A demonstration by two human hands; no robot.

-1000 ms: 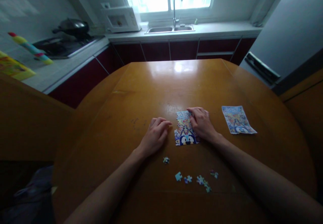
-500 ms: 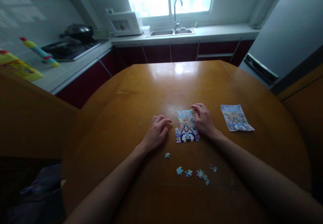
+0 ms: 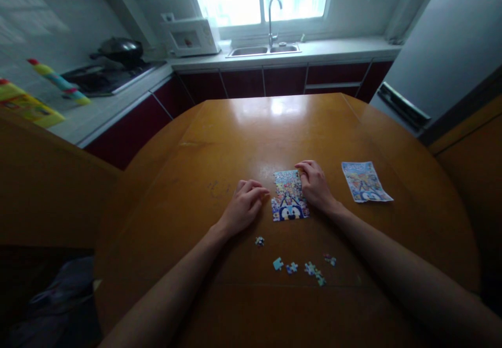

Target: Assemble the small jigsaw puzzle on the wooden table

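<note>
A small colourful jigsaw puzzle [image 3: 288, 197], mostly put together, lies on the round wooden table [image 3: 219, 144]. My left hand [image 3: 242, 207] rests on the table at the puzzle's left edge with its fingers curled and nothing visible in them. My right hand [image 3: 316, 184] lies against the puzzle's upper right edge, fingers bent and pressed at its top corner. Several loose puzzle pieces [image 3: 304, 268] are scattered nearer to me, one single piece [image 3: 259, 241] apart to the left.
A printed picture sheet [image 3: 364, 181] lies to the right of the puzzle. Behind the table run a kitchen counter with a sink [image 3: 262, 49], a microwave [image 3: 191, 36] and a stove with a wok [image 3: 117, 49]. A grey fridge [image 3: 443, 49] stands at the right.
My right hand slid from on top of the puzzle to its upper right edge, uncovering more of the picture. My left hand barely moved.
</note>
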